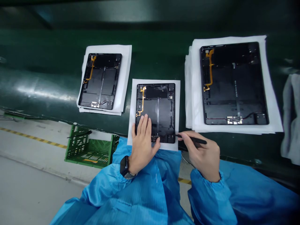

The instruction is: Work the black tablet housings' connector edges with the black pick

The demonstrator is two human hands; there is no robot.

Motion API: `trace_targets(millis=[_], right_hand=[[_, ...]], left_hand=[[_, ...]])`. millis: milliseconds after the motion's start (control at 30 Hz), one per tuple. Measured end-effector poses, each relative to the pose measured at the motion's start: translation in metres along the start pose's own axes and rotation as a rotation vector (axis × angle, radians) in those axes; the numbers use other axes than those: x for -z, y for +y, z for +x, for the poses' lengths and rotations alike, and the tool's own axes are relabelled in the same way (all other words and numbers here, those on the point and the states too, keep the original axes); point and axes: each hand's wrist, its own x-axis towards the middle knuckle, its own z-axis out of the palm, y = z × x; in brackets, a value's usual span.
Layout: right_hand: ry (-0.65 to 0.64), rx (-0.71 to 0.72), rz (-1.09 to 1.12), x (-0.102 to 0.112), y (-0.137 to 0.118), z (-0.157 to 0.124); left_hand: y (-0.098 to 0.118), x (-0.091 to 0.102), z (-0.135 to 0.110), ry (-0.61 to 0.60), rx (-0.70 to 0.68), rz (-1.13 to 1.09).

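Left hand (142, 148) flat on the middle casing (165, 117), right hand (205, 154) pinching a slim black tool (199, 140)

So there are three open black device casings on a green desk (154, 59), and the middle one's getting the attention. It's sitting on a white sheet (132, 93) right by the front edge, straight ahead of the person. The left hand is palm down over its lower left part, fingers stretched out and close together, thumb out to the side, not gripping anything. The thumb's right by a little circuit board (155, 137) at the bottom, partly hiding it.

The right hand has the tool pinched between thumb and fingers, pretty much level, tip pointing at the casing's lower right corner. Can't tell if it's actually touching.

There's an orange flex cable (142, 101) running down the casing's left side too. The left casing (97, 86) and right casing (222, 90) lie farther back, each on its own white sheets, with the same kind of cable inside.

Other bits: dark watch (124, 166) on the left wrist, blue sleeves (212, 200), grey cloth (292, 122) at the far right, and a green crate (98, 163) below the desk on the left.
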Motion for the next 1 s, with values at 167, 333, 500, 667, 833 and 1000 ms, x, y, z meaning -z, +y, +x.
trace_targets(millis=[167,333,500,667,833,1000], right_hand=[[0.045,-0.060,0.023,0.0006,-0.0011,-0.0045],[-0.003,-0.026,0.103,-0.0015,-0.0060,-0.0036],[-0.031,-0.011,0.091,-0.0052,-0.0056,-0.0011],[-0.020,0.003,0.062,-0.0055,-0.0061,0.0008],[-0.027,0.005,0.030,-0.0028,-0.0046,0.0003],[-0.029,0.003,0.052,0.0012,0.0010,-0.0004]], left_hand=[[-0.0004,-0.0006,-0.0003,0.003,-0.003,0.001],[-0.0011,-0.0005,0.0000,0.002,-0.008,0.003],[-0.0016,-0.0015,-0.0003,0.002,-0.010,0.009],[-0.0017,-0.0013,-0.0008,0.004,-0.010,-0.002],[-0.0016,-0.0012,-0.0004,0.005,-0.010,0.001],[-0.0017,-0.0028,-0.0005,0.012,-0.012,0.001]])
